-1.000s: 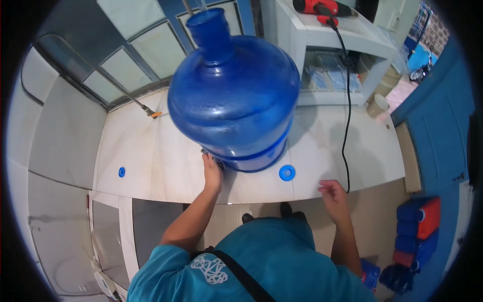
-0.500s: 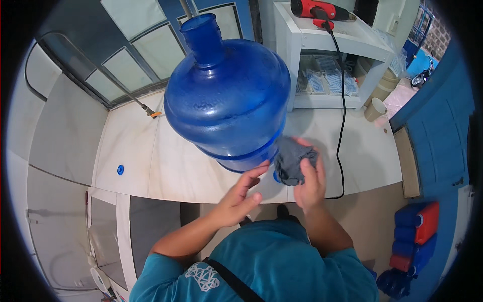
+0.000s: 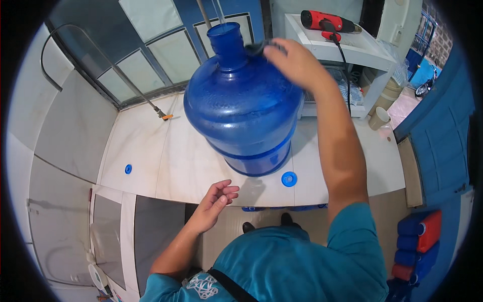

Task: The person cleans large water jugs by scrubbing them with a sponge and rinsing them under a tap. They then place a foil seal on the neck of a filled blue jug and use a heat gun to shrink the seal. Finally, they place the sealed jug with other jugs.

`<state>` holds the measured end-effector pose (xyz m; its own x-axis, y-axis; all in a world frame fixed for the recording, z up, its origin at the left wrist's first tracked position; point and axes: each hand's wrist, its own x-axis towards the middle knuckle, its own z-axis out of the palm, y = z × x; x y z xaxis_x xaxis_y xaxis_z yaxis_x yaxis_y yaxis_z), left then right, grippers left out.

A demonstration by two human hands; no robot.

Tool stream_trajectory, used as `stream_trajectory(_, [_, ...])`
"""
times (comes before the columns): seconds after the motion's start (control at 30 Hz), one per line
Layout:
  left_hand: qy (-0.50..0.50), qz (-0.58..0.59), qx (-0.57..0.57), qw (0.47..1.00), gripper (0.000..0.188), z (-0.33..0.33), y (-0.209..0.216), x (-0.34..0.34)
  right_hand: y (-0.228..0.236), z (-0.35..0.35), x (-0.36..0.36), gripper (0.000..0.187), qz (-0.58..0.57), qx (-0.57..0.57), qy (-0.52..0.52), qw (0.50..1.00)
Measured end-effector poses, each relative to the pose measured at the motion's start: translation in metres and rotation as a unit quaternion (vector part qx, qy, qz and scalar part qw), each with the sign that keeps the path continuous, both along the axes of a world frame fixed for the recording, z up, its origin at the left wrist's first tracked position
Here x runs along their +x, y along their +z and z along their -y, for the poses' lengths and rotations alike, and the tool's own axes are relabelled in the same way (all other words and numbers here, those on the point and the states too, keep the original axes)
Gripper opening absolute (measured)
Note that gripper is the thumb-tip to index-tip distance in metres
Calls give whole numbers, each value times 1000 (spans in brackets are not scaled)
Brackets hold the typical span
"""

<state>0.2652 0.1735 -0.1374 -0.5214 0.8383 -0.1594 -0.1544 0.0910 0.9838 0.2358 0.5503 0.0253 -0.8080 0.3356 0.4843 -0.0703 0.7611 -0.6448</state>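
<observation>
A large translucent blue water jug (image 3: 241, 121) stands upright on the white counter. My right hand (image 3: 297, 63) reaches over its right shoulder, fingers closed on a dark grey cloth (image 3: 257, 48) held against the side of the jug's neck; the hand hides part of the cloth. A thin clear stream or tube (image 3: 220, 11) hangs over the jug's mouth; I cannot tell which. My left hand (image 3: 212, 205) hovers at the counter's front edge, holding nothing, its fingers loosely curled and apart. A round blue cap (image 3: 289, 179) lies on the counter near the jug's base.
A smaller blue cap (image 3: 128, 169) lies at the left. Behind it is a bent metal pipe with an orange-handled valve (image 3: 163, 116). A red heat gun (image 3: 327, 21) rests on a white shelf (image 3: 375, 58), its black cord hanging down. A beige mug (image 3: 379, 119) stands far right.
My right hand has carried the cloth from low beside the jug's base up to its neck. My left hand has drawn back toward me, away from the jug. The blue cap is now uncovered.
</observation>
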Motion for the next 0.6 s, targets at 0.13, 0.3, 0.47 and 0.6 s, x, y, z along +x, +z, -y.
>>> stream_trajectory(0.13, [13,-15,-30,999,62,13,-6,-5,13,-28,-26,46,133,-312,107,934])
stream_trajectory(0.3, [106,60,-46,992,61,60,-26,-12,-10,65,50,36,-90,64,-31,993])
stream_trajectory(0.47, [111,73,-55,990,57,63,-36,-31,-18,197,31,35,-118,316,-18,941])
stream_trajectory(0.6, [66,48,-59,995,57,49,-29,-37,-20,239,-34,38,112,635,-44,763])
